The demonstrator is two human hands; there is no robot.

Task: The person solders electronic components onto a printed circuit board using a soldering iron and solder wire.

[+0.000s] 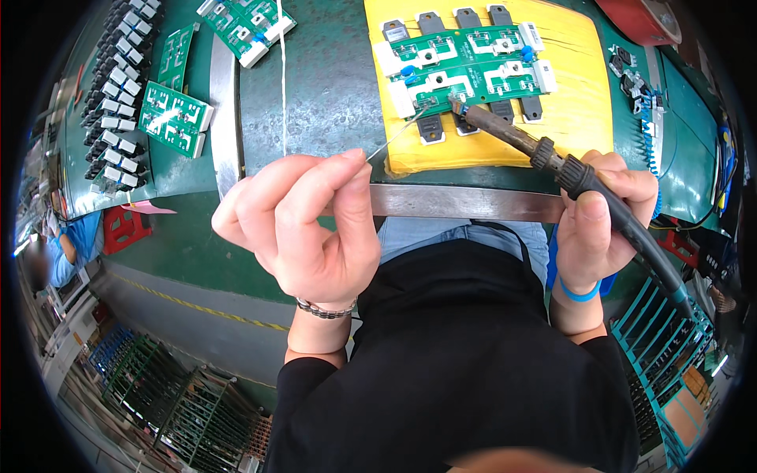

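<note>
A green circuit board (465,65) with white blocks at its ends and blue round parts lies on a yellow pad (579,94). Black flat components (531,108) stick out along its two long edges. My left hand (315,221) pinches a thin solder wire (392,139) between thumb and forefinger, and the wire's end reaches the board's near edge. In my right hand (603,217) is a black-handled soldering iron (505,130). Its tip meets the same near edge, right of the wire's end; whether the two touch is too small to tell.
More circuit boards (175,118) lie at the left, beside rows of black-and-white components (118,98). A metal strip (473,202) edges the green bench (331,94). Loose black parts (627,79) and a red bowl (643,20) are at the right. Another person (67,248) is far left.
</note>
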